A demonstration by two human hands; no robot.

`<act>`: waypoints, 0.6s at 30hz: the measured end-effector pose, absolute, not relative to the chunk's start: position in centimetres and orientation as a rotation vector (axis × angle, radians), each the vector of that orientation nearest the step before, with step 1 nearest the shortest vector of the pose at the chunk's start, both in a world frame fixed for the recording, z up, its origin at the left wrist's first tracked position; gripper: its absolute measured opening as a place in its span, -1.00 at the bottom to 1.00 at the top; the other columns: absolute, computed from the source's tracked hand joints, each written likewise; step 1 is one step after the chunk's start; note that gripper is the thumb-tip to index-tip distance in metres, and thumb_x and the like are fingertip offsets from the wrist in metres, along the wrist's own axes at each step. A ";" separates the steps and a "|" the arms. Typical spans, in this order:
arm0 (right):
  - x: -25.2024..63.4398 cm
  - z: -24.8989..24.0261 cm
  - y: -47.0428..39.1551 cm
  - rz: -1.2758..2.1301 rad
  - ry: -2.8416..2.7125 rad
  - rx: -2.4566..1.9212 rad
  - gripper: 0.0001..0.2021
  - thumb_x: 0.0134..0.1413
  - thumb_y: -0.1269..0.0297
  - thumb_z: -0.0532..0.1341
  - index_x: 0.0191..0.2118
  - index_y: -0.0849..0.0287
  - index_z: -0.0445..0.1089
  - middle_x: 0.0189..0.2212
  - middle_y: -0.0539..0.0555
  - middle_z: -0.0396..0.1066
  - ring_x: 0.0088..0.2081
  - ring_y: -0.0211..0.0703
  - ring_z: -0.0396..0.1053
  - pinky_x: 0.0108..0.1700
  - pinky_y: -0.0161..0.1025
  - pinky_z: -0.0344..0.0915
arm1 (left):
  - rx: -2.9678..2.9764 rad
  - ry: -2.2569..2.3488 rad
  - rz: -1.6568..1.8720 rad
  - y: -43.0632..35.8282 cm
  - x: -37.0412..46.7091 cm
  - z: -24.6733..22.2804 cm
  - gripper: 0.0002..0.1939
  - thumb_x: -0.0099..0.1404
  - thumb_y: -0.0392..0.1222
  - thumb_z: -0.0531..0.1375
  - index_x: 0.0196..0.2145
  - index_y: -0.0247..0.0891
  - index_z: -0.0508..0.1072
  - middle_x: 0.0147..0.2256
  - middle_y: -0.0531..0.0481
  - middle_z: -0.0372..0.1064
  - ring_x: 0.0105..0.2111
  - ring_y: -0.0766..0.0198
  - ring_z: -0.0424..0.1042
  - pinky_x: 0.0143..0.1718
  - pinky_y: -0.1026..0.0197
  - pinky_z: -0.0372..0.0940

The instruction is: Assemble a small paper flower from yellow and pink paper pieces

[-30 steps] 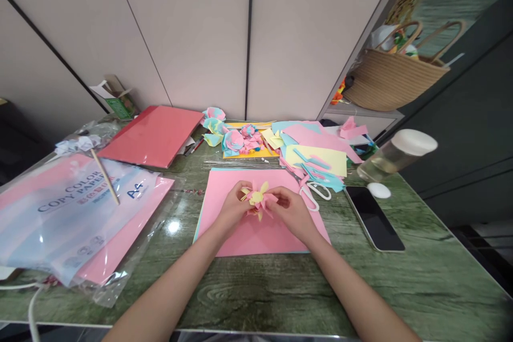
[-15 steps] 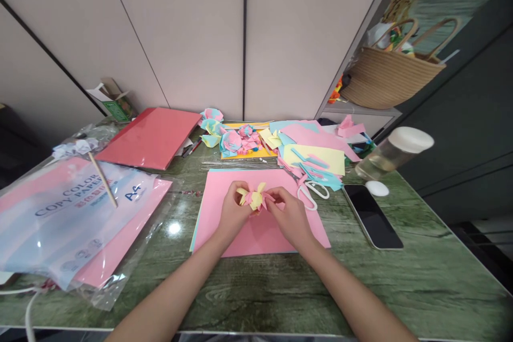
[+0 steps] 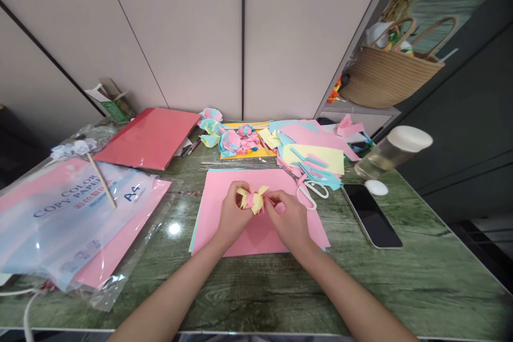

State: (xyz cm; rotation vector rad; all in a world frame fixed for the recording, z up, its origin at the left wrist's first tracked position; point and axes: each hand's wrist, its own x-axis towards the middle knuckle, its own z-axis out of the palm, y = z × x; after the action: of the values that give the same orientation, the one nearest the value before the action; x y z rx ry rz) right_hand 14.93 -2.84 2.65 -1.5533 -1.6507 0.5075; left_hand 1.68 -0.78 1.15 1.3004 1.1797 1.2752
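Between my two hands is a small pink and yellow paper flower [image 3: 253, 200], raised over a stack of pink sheets [image 3: 252, 238] with a blue edge showing beneath. My left hand [image 3: 234, 212] grips the flower's left side, its fingers curled round the petals. On the right, the thumb and fingertips of my right hand [image 3: 289, 219] pinch a pink petal. White-handled scissors [image 3: 308, 200] lie at the stack's upper right, close to my right hand. Finished-looking pink and blue paper flowers [image 3: 230, 140] sit behind the stack.
Coloured paper scraps [image 3: 315, 157] lie at the back right, near a bottle [image 3: 379, 155] and a phone [image 3: 372, 216]. A red folder [image 3: 150, 136] and a plastic bag of colour paper [image 3: 80, 214] cover the left. Thin wires [image 3: 236, 165] lie behind the stack.
The paper flower has turned slightly between my fingers, so its pink and yellow petals face differently. Both hands stay in nearly the same place and keep their hold.
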 end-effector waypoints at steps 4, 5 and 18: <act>15.0 2.6 -2.8 0.524 -1.662 -1.514 -0.88 0.00 0.30 0.11 -0.35 0.10 0.38 -0.38 0.00 0.47 -0.32 -0.17 0.37 -0.17 -0.19 0.21 | 1.216 1.154 1.269 -0.7 1.6 1.1 -0.62 -0.13 -0.31 0.28 -0.33 -0.21 0.21 -0.49 0.15 0.20 -0.53 0.40 0.23 -0.51 0.35 0.16; 15.0 2.6 -2.8 0.546 -1.656 -1.507 -0.88 0.00 0.30 0.11 -0.34 0.10 0.38 -0.37 0.00 0.47 -0.32 -0.17 0.37 -0.17 -0.19 0.22 | 1.183 1.144 1.264 -0.6 1.6 1.1 -0.61 -0.13 -0.31 0.28 -0.34 -0.21 0.21 -0.49 0.15 0.20 -0.54 0.40 0.22 -0.53 0.35 0.17; 15.1 3.1 -2.5 0.830 -1.544 -1.343 -0.79 -0.10 0.41 0.12 -0.28 0.11 0.41 -0.31 0.01 0.46 -0.27 -0.19 0.38 -0.15 -0.21 0.29 | 0.734 0.908 1.165 0.0 1.3 0.4 -0.58 -0.20 -0.40 0.22 -0.33 -0.21 0.20 -0.51 0.19 0.19 -0.62 0.51 0.18 -0.58 0.43 0.08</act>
State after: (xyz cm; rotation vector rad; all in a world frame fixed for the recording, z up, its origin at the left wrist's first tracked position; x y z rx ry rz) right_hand 15.09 -2.47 3.15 -1.3426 -1.5438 0.8299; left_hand 1.32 -0.01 0.38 0.7341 0.9085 1.1652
